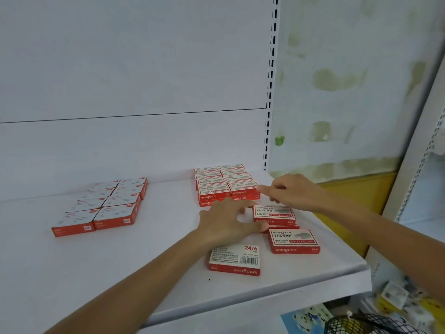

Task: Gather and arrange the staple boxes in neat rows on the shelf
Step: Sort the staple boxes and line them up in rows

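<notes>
Head view: L hand [226, 222] & R hand [292, 189], fingers spread, holding nothing, mid-gathering loose boxes [273, 214]; next, slide one vs stack [226, 186].

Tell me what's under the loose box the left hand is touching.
Under that loose box a red edge of another box peeks out, so it seems stacked. How much lies beneath is covered. The left hand hides its left side.
</notes>
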`<state>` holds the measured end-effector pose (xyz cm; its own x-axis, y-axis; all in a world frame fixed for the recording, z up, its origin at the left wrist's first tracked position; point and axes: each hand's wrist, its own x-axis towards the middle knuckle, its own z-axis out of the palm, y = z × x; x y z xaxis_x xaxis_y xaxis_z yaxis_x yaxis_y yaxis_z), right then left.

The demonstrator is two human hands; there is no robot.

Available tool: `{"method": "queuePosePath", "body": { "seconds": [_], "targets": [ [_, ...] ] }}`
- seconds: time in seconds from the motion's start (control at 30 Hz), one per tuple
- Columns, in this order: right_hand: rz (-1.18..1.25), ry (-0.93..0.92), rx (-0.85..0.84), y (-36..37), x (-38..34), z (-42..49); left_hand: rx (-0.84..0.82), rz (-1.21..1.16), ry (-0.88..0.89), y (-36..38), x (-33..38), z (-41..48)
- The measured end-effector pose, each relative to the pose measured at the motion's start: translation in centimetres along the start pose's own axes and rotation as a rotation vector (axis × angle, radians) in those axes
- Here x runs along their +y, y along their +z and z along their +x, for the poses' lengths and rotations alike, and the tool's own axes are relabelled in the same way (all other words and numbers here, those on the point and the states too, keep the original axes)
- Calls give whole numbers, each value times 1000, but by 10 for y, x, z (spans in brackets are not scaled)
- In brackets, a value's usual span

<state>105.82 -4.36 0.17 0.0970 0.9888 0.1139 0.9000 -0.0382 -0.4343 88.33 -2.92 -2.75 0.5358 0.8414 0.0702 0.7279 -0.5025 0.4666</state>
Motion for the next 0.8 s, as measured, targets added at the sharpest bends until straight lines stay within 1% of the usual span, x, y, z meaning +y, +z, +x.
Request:
{"method": "queuePosePath", "body": {
  "seconds": [0.1, 0.23, 0.33, 0.4, 0.5, 0.57, 0.67, 0.8],
  "targets": [
    [-34, -11, -89, -3, 2, -13, 66, -135, 0, 4, -4, -2],
    [11, -128, -109, -5, 2, -26, 151, -328, 42, 2, -8, -3],
    [-13, -213, -6, -3, -1, -24, 211, -395, 75, -6, -6, -9],
    [-2, -249, 86, 2, -7, -20, 255, -414, 64, -12, -9, -12],
    [24, -300, 219, 7, -16, -16, 335, -509, 30, -22, -17, -21],
    [52, -328, 291, 8, -21, -12, 348, -526, 32, -27, -22, -30],
    [82, -374, 342, 11, -30, -8, 302, -463, 72, -29, -24, -44],
    [127, -389, 339, 18, -38, -2, 316, -440, 71, -27, -26, -53]
  ]
}}
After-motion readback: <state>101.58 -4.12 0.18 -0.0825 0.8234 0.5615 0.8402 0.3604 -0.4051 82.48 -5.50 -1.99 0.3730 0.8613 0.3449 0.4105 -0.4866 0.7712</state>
